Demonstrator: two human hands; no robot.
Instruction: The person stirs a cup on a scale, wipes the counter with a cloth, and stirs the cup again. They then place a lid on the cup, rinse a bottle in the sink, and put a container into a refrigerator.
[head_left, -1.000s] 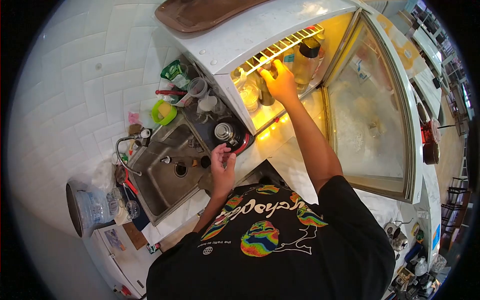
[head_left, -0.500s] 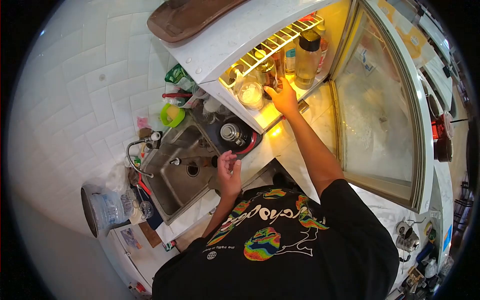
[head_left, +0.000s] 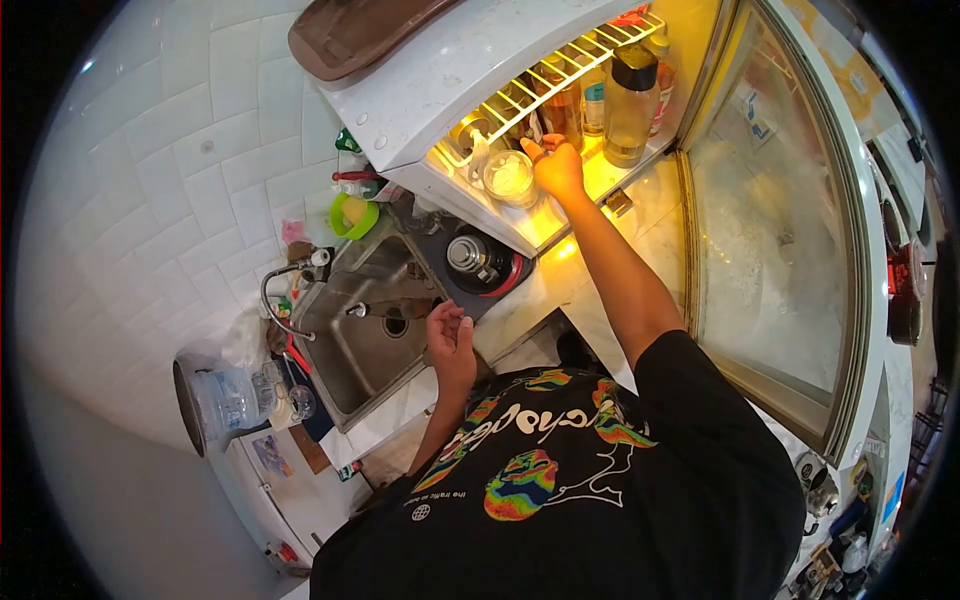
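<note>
My right hand (head_left: pixel 559 168) is inside the lit fridge, its fingers curled and its thumb toward the left; what they close on is hidden. A glass jar with pale contents (head_left: pixel 509 178) stands just left of it. Behind the hand is an amber bottle (head_left: pixel 562 112). To its right stands a tall bottle with a black cap (head_left: pixel 630 115). My left hand (head_left: pixel 451 338) hangs empty at the sink's right edge, fingers loosely bent. Near it, a dark bottle (head_left: pixel 395 308) lies across the sink.
The fridge's glass door (head_left: pixel 775 235) stands open on the right. A wire shelf (head_left: pixel 540 92) crosses above the bottles. Left of the fridge are a steel-topped flask (head_left: pixel 468 256), the sink (head_left: pixel 350 385), a faucet (head_left: pixel 268 300) and a green bowl (head_left: pixel 353 217). A brown tray (head_left: pixel 350 40) lies on top.
My right hand has drawn its fingers in and shifted slightly left beside the jar. My left hand's fingers are a little more bent. The view has shifted slightly.
</note>
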